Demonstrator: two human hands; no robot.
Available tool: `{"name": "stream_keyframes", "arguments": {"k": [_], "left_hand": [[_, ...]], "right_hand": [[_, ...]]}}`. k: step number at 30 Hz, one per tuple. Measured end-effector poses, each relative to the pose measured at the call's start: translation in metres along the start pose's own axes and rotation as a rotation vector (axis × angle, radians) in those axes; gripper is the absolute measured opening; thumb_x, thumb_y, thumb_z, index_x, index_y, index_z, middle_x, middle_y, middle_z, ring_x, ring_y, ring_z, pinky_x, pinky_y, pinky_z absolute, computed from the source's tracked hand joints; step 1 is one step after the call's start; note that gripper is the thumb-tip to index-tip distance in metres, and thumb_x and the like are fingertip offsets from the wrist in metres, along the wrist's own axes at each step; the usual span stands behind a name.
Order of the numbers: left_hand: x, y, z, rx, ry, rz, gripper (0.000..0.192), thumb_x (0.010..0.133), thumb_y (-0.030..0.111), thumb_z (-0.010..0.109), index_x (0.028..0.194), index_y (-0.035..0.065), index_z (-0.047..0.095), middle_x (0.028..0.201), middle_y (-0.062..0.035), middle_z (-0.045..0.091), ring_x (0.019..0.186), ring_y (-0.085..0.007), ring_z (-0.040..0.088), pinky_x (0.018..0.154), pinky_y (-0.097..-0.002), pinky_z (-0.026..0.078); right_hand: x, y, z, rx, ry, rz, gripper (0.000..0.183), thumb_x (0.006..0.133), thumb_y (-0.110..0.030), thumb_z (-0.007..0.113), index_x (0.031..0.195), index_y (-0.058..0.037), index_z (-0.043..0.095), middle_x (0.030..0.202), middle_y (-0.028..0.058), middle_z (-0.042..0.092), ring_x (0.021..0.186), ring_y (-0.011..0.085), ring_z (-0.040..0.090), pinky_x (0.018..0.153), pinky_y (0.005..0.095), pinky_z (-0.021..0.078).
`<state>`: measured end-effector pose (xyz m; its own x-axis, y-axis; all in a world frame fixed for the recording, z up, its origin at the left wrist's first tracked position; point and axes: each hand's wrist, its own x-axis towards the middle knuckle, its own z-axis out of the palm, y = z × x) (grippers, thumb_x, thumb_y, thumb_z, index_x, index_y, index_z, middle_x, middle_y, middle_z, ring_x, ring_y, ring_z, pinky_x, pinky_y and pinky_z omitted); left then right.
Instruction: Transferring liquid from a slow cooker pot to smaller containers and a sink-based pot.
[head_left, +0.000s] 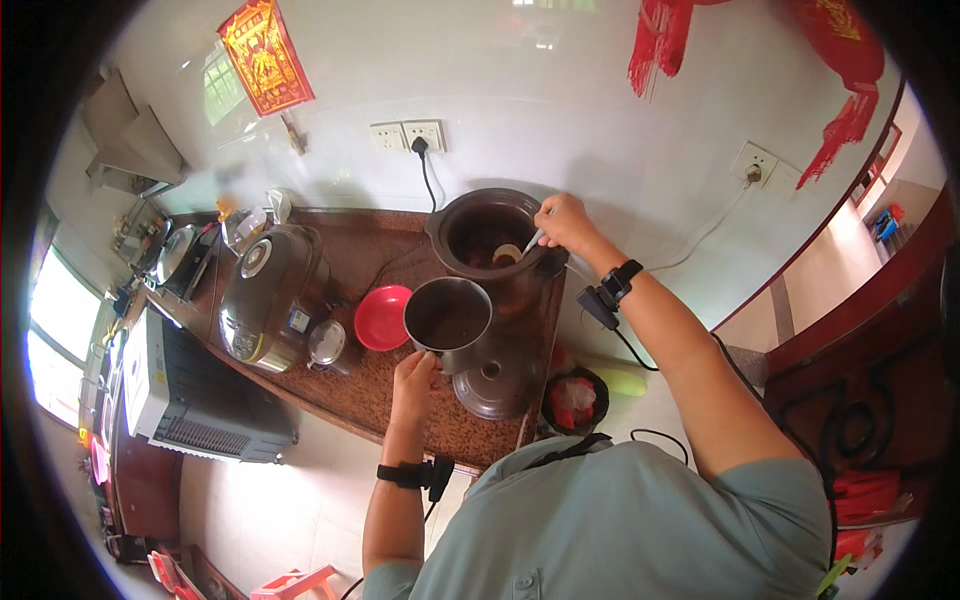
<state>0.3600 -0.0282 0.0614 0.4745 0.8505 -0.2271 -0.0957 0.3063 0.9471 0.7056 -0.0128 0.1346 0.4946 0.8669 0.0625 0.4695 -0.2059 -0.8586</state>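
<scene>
My left hand (414, 381) grips a dark metal mug (448, 319) by its handle side. Little shows inside the mug beyond its dark interior. At the back of the counter stands a brown electric stew pot (441, 241) without its lid. My right hand (564, 220) holds the pale handle of a ladle (508, 254) over the pot's right rim, with the ladle's bowl down in the pot at some dark contents. The pot's round lid (517, 382) lies on the counter, partly behind the mug. Touching or close beside the mug is a red plastic bowl (380, 319).
A rice cooker (274, 300) and a small lidded glass jar (328, 343) stand to the left on the granite counter (420, 405). A lined bin (576, 401) is on the floor at right. A grey appliance (217, 397) stands left. A plug cord (428, 180) hangs behind the pot.
</scene>
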Motion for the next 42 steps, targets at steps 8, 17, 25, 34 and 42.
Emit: {"name": "stream_keyframes", "arguments": {"k": [8,17,25,34,42], "left_hand": [[0.007,-0.011,-0.005,-0.018,-0.03,0.024,0.024,0.092,0.017,0.048,0.073,0.0038,0.052,0.054,0.0034,0.039,0.045,-0.0068,0.035,0.042,-0.0224,0.028],[0.005,-0.006,-0.007,0.013,-0.035,0.011,0.024,0.092,0.023,0.05,0.075,0.0066,0.053,0.057,0.0044,0.039,0.048,-0.0076,0.037,0.045,-0.0239,0.033],[0.003,-0.007,-0.004,-0.039,-0.024,0.018,0.024,0.092,0.018,0.049,0.073,0.0043,0.053,0.055,0.0028,0.04,0.046,-0.0077,0.037,0.043,-0.0225,0.029],[-0.004,-0.013,-0.012,-0.026,-0.028,0.003,0.023,0.093,0.02,0.049,0.076,0.0043,0.054,0.057,0.0032,0.043,0.048,-0.0068,0.038,0.046,-0.0226,0.033],[-0.005,-0.006,-0.013,0.009,-0.027,0.033,0.022,0.092,0.019,0.05,0.077,0.004,0.055,0.059,0.003,0.045,0.051,-0.0065,0.04,0.049,-0.0233,0.034]], "right_hand": [[-0.004,0.013,-0.012,0.252,0.125,0.044,0.015,0.077,-0.008,0.057,0.072,0.0057,0.059,0.065,0.0161,0.064,0.054,0.0227,0.067,0.042,0.0273,0.0531],[-0.021,-0.03,-0.057,0.494,0.042,-0.004,0.016,0.08,-0.01,0.059,0.076,0.0057,0.06,0.075,0.0167,0.063,0.059,0.0249,0.067,0.05,0.0291,0.0554],[-0.085,-0.099,-0.069,0.457,-0.103,-0.225,0.019,0.086,-0.01,0.055,0.08,0.0065,0.061,0.08,0.0144,0.065,0.065,0.0212,0.067,0.058,0.026,0.0552],[-0.168,-0.089,-0.038,-0.163,-0.338,-1.084,0.005,0.08,-0.004,0.06,0.084,-0.0013,0.058,0.094,0.0134,0.059,0.071,0.0273,0.06,0.061,0.0324,0.0506],[-0.147,-0.057,-0.031,0.305,-0.054,-0.636,0.011,0.088,-0.003,0.053,0.085,0.0028,0.062,0.087,0.0118,0.063,0.075,0.0162,0.065,0.063,0.0251,0.052]]}}
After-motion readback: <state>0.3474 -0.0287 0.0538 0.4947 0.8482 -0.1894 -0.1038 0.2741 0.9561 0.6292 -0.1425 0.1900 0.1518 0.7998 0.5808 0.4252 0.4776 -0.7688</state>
